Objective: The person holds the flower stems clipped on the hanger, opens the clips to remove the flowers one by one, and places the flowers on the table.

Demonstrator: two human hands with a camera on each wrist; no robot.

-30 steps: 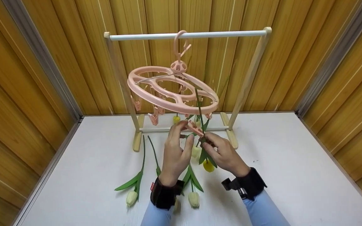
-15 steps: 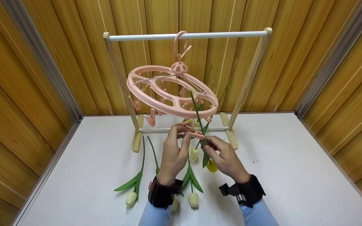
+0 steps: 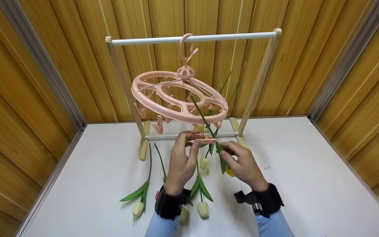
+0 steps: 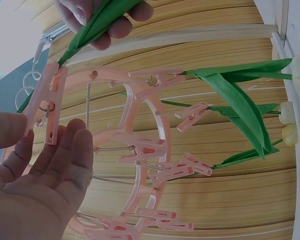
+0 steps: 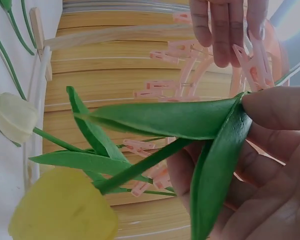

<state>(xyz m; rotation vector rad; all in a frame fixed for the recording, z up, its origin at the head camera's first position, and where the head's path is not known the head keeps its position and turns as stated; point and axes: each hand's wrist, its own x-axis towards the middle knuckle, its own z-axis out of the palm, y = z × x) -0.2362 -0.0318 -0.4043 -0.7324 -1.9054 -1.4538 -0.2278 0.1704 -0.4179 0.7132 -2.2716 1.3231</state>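
Observation:
My left hand [image 3: 182, 159] pinches a pink clothespin [image 4: 54, 95] between thumb and fingers, under the near rim of the round pink hanger [image 3: 163, 112]. In my right hand [image 3: 242, 163] is an artificial yellow tulip [image 5: 65, 207], gripped around its stem and green leaves [image 5: 165, 117], with the bloom hanging down. Its bare stem [image 3: 200, 112] slants up to the left across the hanger. The clothespin's tip is right at the stem, just above the right fingers, as the left wrist view also shows.
The hanger hooks over the white bar [image 3: 235, 36] of a wooden stand. Other clothespins [image 4: 140, 147] dangle from it, and several hold tulips at the right side. More white tulips [image 3: 138, 209] lie on the white table [image 3: 87, 184], one [image 3: 203, 209] near my left wrist.
The clothespin has turned from slanting to level in my left hand. My right hand has shifted slightly right with the yellow tulip, and its stem leans further left.

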